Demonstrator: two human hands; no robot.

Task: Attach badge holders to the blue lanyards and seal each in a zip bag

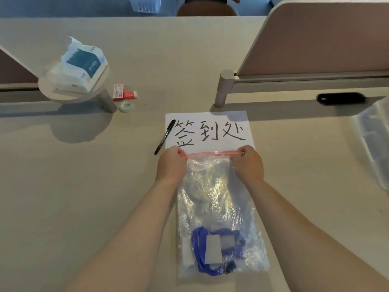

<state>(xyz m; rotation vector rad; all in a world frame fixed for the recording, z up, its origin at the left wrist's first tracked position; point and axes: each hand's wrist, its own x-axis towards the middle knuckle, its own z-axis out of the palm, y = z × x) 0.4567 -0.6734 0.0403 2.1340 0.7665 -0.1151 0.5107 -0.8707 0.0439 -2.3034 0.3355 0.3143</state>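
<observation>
L hand (171,165) & R hand (248,163) each pinch the zip bag (216,186) top, at 9 & 3 o'clock. Inside, 6 o'clock end: blue lanyard (199,257) w/ badge holder (213,249).

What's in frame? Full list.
zip bag: one, clear with red zip strip, flat at table centre
blue lanyard: one bundle, blue, inside the bag's near end
badge holder: at least one, pale grey, inside the bag with the lanyard
paper sheet: one, white with black characters, beyond the bag
marker: one, black, at the sheet's left edge
tape roll: one, clear, left of the sheet
small boxes: two, red and white, behind the tape roll
tissue pack: one, blue and white, on the round shelf
plastic pile: one, clear, right edge
table: one, beige
left hand: pinches the strip's left end
right hand: pinches the right end
</observation>
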